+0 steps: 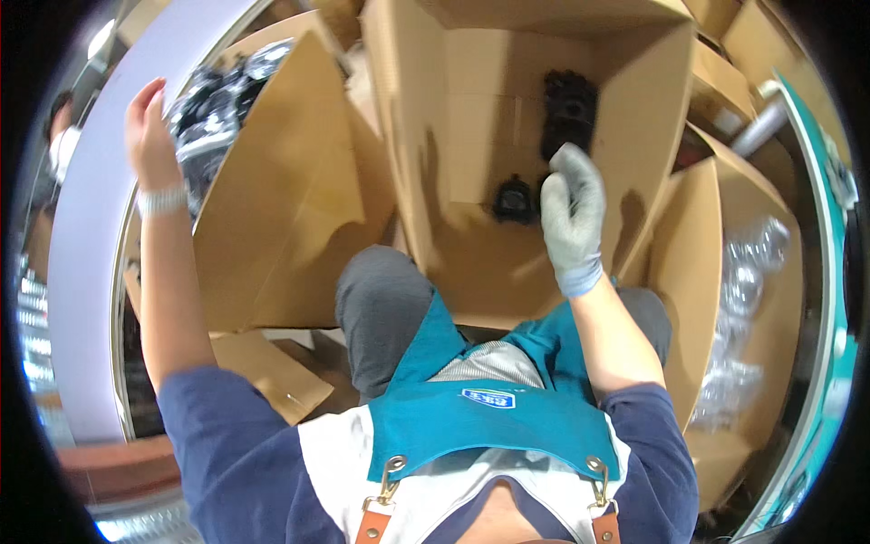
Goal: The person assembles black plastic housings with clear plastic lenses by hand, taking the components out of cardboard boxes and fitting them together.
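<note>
Holds the right hand (pixel 574 227), in a grey glove (pixel 587 195), over the large cardboard box (pixel 494 63), with thumb parted from fingers and nothing seen between them

Has a tall black part (pixel 569 104) inside that box, straight ahead of the right fingertips, with its long axis running away from them, roughly in line with the glove; cannot tell whether touching its near end or only covering it from view

Has a small black part (pixel 514 199) in the same box, near the grip, to the left of the right thumb

Holds the left hand (pixel 149 136) well apart, far to the left of both black parts, bare, with fingers pointing upward and nothing seen in them; so far nearer to both with the right

Has bagged black parts (pixel 213 113) just right of the left hand, in a neighbouring box (pixel 281 181)

Has clear plastic wrap (pixel 743 299) to the right of the glove, in another box (pixel 684 263)
</note>
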`<state>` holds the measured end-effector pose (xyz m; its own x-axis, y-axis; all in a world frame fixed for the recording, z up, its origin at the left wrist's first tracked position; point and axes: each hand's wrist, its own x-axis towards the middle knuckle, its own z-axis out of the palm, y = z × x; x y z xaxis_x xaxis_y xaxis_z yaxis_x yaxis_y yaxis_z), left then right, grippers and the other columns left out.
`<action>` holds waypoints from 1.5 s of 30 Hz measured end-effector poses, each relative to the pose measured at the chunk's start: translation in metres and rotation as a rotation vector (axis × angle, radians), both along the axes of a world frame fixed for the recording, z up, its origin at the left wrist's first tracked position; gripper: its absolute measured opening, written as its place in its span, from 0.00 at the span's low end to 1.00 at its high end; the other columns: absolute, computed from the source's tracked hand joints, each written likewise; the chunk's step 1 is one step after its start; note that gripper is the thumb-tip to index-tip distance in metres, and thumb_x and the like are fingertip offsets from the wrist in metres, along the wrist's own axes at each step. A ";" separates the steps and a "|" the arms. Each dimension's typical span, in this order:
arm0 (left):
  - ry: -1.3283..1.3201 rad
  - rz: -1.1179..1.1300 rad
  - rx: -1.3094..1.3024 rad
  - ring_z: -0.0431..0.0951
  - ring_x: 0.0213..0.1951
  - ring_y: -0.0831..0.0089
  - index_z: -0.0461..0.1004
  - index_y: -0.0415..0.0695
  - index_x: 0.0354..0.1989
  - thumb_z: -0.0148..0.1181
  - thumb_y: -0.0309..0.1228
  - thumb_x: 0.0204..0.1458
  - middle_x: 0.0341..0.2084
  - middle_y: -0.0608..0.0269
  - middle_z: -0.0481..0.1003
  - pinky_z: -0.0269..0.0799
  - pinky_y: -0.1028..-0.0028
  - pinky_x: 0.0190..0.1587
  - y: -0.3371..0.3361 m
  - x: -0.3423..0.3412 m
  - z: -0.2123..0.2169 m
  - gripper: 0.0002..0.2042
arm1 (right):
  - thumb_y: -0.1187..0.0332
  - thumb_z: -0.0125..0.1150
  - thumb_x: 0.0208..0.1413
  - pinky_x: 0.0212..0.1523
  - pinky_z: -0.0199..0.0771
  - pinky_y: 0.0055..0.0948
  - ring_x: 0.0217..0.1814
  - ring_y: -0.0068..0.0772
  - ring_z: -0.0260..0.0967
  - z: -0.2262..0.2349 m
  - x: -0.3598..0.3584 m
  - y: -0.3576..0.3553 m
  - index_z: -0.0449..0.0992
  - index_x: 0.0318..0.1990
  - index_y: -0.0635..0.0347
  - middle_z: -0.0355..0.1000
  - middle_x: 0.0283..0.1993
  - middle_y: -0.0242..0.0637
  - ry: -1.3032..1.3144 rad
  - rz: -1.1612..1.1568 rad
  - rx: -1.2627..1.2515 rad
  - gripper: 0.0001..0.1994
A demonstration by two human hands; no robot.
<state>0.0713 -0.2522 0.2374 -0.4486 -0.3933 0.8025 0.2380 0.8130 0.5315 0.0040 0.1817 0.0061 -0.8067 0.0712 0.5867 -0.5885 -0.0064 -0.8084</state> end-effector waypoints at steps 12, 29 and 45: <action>1.262 -1.465 0.217 0.64 0.55 0.75 0.72 0.47 0.49 0.54 0.19 0.47 0.53 0.68 0.66 0.73 0.75 0.40 0.348 0.114 -0.052 0.19 | 0.54 0.66 0.47 0.59 0.63 0.34 0.57 0.42 0.64 0.019 -0.068 0.103 0.58 0.59 0.76 0.65 0.56 0.55 -0.268 -0.450 0.153 0.39; -0.044 -1.783 -0.260 0.65 0.54 0.69 0.68 0.51 0.55 0.64 0.50 0.47 0.53 0.65 0.67 0.61 0.74 0.55 0.255 0.098 -0.076 0.28 | 0.54 0.55 0.53 0.50 0.68 0.46 0.49 0.57 0.67 -0.027 -0.053 0.144 0.65 0.55 0.54 0.68 0.47 0.55 -0.405 -0.805 0.651 0.24; -0.924 -0.148 -0.093 0.77 0.43 0.54 0.73 0.31 0.42 0.51 0.32 0.53 0.38 0.44 0.77 0.69 0.65 0.47 0.147 0.000 -0.249 0.15 | 0.54 0.51 0.54 0.53 0.67 0.43 0.52 0.56 0.68 0.001 0.003 0.152 0.69 0.56 0.58 0.70 0.50 0.55 -0.625 -0.512 0.595 0.25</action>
